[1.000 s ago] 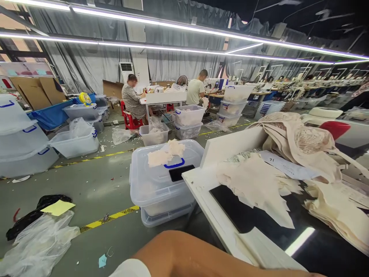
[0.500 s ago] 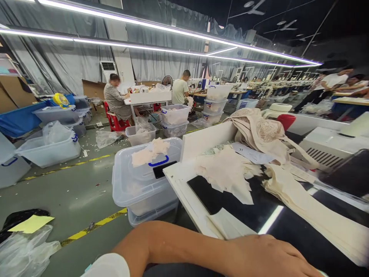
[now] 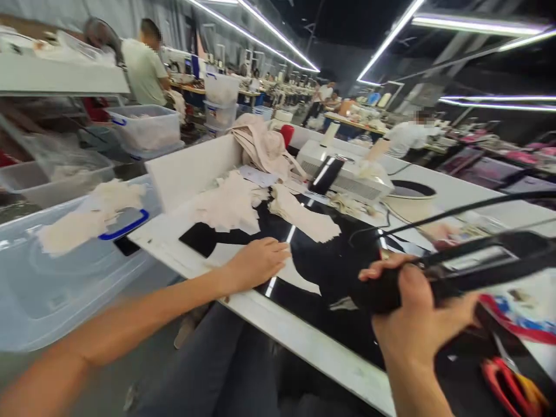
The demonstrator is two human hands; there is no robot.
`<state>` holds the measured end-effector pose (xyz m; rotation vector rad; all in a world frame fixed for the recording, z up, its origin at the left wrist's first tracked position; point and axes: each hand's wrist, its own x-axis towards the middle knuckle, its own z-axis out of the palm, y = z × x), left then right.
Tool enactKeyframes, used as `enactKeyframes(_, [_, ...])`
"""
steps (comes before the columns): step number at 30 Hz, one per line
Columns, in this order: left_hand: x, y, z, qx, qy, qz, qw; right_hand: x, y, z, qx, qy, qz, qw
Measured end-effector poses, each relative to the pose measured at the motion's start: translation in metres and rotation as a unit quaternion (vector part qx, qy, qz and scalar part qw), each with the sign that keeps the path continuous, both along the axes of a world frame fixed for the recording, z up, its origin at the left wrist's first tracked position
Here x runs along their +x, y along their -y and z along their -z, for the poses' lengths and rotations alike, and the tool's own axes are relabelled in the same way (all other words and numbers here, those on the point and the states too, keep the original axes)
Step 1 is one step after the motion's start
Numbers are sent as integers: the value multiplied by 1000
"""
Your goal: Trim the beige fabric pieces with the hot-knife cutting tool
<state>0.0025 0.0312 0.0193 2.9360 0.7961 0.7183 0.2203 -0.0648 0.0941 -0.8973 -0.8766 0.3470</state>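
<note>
My left hand (image 3: pixel 258 263) lies flat on a pale fabric piece (image 3: pixel 304 279) on the black table surface (image 3: pixel 334 263), its fingers pointing right. On the right, my right hand (image 3: pixel 410 295) wraps round a black handheld device (image 3: pixel 386 284) with a long dark body and a cable. Beyond my left hand are a heap of pale pink fabric pieces (image 3: pixel 228 202) and a stack of cream strips (image 3: pixel 304 214). Red-handled scissors (image 3: pixel 506 382) lie at the lower right.
A lidded clear bin (image 3: pixel 52 289) with cloth scraps and a phone stands left of the table. A white panel (image 3: pixel 195 168) rises at the table's far left edge. Behind are a white machine (image 3: pixel 343 174), a round container (image 3: pixel 410 200) and people at other tables.
The view has swung right. My left hand now shows whole, resting on the fabric piece. My right hand with the black device has come into view.
</note>
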Motion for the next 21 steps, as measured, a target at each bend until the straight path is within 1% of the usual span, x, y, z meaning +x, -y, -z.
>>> enactKeyframes(3, [-11, -2, -5, 19, 36, 18, 999, 2, -1, -2, 4, 9, -3, 1000])
enactKeyframes(5, [-14, 6, -10, 40, 47, 35, 997, -1, -8, -1, 9, 3, -3, 1000])
enactKeyframes(7, [-11, 18, -14, 53, 58, 54, 995, -2, -14, 0, 13, -6, -4, 1000])
enactKeyframes(10, [1, 31, -14, 54, 73, 85, 992, 0, -20, 1, 22, -11, -8, 1000])
enactKeyframes(13, [16, 35, -9, 50, 82, 110, 989, 3, -25, 3, 28, -12, -16, 999])
enactKeyframes(16, [29, 35, -4, 36, 77, 106, 991, 5, -30, 5, 26, -10, -28, 999])
enactKeyframes(21, [47, 35, -1, 16, 42, 91, 995, 5, -34, 10, 31, -17, -47, 998])
